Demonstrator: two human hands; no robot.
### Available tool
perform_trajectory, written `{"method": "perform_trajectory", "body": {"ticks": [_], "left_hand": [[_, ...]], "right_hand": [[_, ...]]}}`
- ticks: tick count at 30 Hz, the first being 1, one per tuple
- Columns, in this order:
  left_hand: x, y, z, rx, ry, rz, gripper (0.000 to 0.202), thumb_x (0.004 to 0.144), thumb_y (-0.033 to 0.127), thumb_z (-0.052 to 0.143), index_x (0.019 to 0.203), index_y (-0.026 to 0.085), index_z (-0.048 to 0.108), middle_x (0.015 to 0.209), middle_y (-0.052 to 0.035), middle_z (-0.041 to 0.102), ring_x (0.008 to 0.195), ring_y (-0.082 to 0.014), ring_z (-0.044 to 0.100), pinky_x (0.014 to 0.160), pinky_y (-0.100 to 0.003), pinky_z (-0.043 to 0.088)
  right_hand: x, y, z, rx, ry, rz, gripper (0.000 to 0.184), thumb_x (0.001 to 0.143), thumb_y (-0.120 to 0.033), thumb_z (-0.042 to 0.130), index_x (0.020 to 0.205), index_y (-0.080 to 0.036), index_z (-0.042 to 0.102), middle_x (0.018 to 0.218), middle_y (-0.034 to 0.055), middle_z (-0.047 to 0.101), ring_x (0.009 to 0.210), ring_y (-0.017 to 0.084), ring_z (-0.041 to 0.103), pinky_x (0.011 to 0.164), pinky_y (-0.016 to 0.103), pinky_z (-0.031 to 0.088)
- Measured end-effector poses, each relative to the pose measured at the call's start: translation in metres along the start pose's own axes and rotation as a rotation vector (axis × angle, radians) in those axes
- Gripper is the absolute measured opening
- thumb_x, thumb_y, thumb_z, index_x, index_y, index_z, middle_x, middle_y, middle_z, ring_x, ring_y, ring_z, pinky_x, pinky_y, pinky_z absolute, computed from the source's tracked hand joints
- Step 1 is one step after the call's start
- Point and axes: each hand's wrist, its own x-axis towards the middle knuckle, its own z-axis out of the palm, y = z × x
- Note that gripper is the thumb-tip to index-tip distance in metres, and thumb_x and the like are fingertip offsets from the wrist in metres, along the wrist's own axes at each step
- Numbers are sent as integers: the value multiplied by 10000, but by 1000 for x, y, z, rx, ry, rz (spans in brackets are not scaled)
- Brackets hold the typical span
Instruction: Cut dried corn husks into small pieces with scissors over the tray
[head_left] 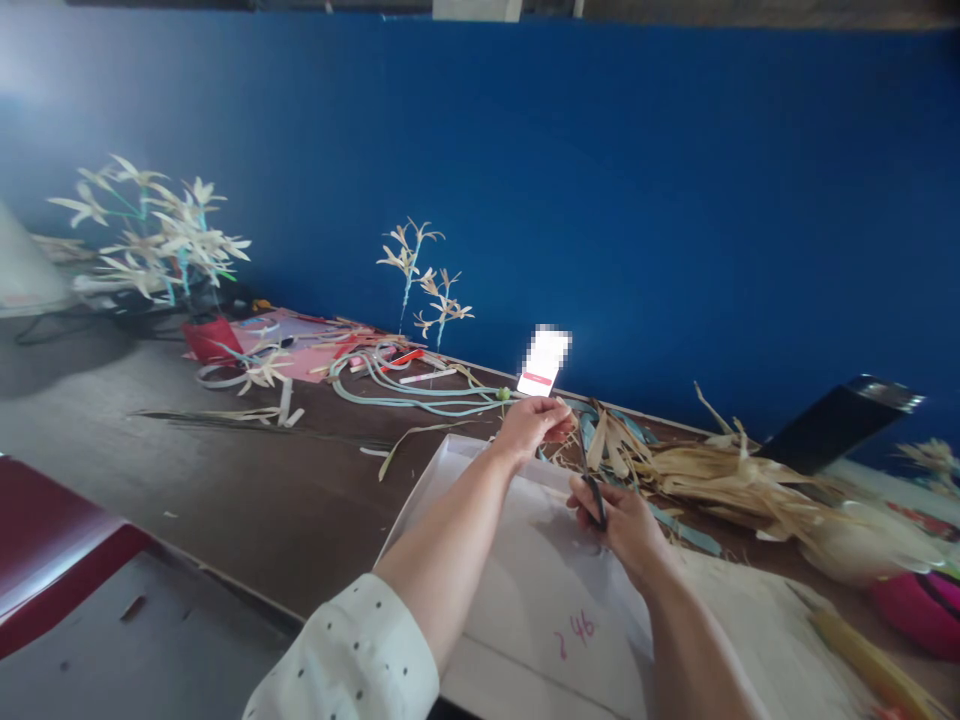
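My left hand (534, 424) is closed in a pinch on a thin pale strip of dried husk (564, 408), held above the far edge of a white tray (525, 590). My right hand (619, 520) is wrapped round a pair of black scissors (591, 480) whose blades point up toward the strip. Both hands hover over the tray, which bears pink writing near its front. A heap of dried corn husks (720, 470) lies just right of the hands.
Finished husk flowers on blue stems (427, 280) stand by the blue wall, with a bigger bunch (157, 235) in a red pot at left. Blue-green strips (409, 390), a white card (544, 362), a dark tilted box (832, 425) and a red chair (52, 550) are about.
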Motion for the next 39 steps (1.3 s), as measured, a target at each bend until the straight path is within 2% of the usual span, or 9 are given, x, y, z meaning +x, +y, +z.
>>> {"method": "perform_trajectory", "body": {"ticks": [9,17,22,27,33,39], "left_hand": [[-1,1,0,-7,14,-8,192,654,244,726,722,104,613,645,-22,624,572,-77,579,545,-192,467],[1,0,0,-7,11,-4,164,668,232,704,729,109,614,660,-23,630,579,-82,583,530,-188,456],[-1,0,-1,22,-2,22,143,695,239,672,734,109,625,647,-25,626,578,-76,575,531,-178,449],[-2,1,-1,-1,10,32,137,705,237,658,757,112,633,741,-44,656,632,-84,592,542,-177,453],[0,1,0,-103,3,27,157,662,211,698,736,112,601,864,-73,685,671,-105,620,600,-218,483],[0,-1,1,-192,6,47,219,631,217,738,743,103,588,767,-69,680,679,-126,637,702,-279,508]], "right_hand": [[-2,-6,-2,-53,18,-21,383,718,-531,596,617,-165,638,481,8,533,437,101,398,440,238,281],[-3,-8,1,-62,59,-20,415,718,-559,585,608,-162,635,473,9,528,432,102,395,434,239,277],[-1,-4,0,-51,103,-28,427,705,-565,598,612,-150,636,470,12,529,427,96,390,427,237,269],[2,3,-1,-43,132,-30,456,712,-590,577,657,-144,654,514,21,558,425,98,391,428,246,276],[4,8,-3,-51,155,-29,460,722,-583,574,764,-138,684,550,26,581,444,102,396,430,243,275],[2,7,-1,-42,157,-40,466,712,-592,569,712,-138,679,542,26,578,422,95,389,428,247,281]]}}
